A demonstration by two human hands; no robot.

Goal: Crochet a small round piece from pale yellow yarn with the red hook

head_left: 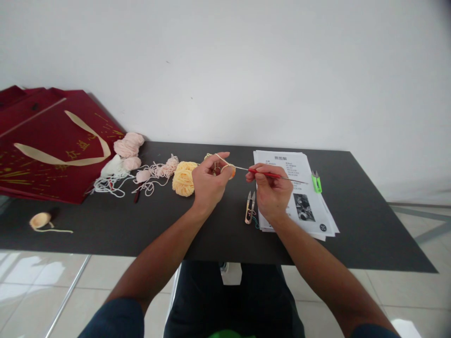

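Over the dark table, my left hand (210,180) pinches pale yellow yarn (222,160), which loops over its raised index finger. A small orange-yellow bit of crochet (232,172) peeks out at its fingertips, mostly hidden by the hand. My right hand (272,191) is closed around a crochet hook (265,173) with a red grip and metal ends. The hook's thin left end reaches the yarn at my left hand. Just left of my left hand sits a fluffy yellow yarn ball (183,179).
Printed sheets (312,216) lie under my right hand, with green thread snips (316,182) on their right edge and pale snips (250,208) at their left. Pink yarn (128,144), white yarn (113,168) and a dark red bag (52,141) stand left. A small cream crocheted piece (40,219) lies front left.
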